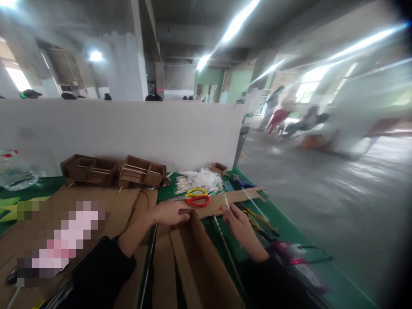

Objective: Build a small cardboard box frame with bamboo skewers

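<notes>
My left hand [172, 213] is closed on the far end of a long, open cardboard box [206, 240], its thumb over the near side and its other fingers partly hidden. To the right of the box, my right hand [240, 223] pinches a thin pale stick [225, 197] that points up and away. Just beyond my left hand lie scissors with yellow and red handles [198, 201], on a flat cardboard strip [222, 204]. A thin twisted rod [225, 240] lies between the box and my right forearm.
Two cardboard boxes with sticks across them [90, 169] stand along the white partition [122, 133]. White string [206, 178] lies heaped near small sticks. A purple glue gun [289, 253], pliers [262, 216] and a plastic bottle [16, 171] are on the green table. People sit and stand beyond.
</notes>
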`<state>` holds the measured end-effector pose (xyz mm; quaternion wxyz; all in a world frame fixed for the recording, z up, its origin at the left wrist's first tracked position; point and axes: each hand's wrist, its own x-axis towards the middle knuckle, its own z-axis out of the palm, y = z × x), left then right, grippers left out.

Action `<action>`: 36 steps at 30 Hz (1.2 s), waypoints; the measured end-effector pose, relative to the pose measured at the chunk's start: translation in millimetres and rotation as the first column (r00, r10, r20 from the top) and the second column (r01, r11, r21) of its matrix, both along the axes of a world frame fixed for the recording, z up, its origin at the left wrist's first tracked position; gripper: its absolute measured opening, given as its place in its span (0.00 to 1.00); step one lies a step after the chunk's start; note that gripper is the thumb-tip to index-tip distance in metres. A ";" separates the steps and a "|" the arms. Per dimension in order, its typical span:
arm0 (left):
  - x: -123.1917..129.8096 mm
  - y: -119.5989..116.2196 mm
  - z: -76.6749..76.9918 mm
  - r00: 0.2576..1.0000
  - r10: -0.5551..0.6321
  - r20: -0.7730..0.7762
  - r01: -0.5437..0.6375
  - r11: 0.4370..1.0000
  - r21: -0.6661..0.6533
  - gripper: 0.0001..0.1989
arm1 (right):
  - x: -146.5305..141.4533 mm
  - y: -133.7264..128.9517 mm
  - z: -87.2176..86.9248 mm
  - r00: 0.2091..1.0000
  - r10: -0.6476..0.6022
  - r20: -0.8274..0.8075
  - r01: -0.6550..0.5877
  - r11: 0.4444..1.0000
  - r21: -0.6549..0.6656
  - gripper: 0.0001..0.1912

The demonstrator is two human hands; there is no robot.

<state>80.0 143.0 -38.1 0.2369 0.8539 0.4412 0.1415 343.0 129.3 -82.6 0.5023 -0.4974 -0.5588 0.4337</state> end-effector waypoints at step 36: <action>33.4 -33.2 29.7 0.959 -0.141 0.246 0.097 0.978 0.184 0.11 | -20.8 -12.7 -12.1 0.881 0.194 0.431 -0.226 0.974 0.024 0.28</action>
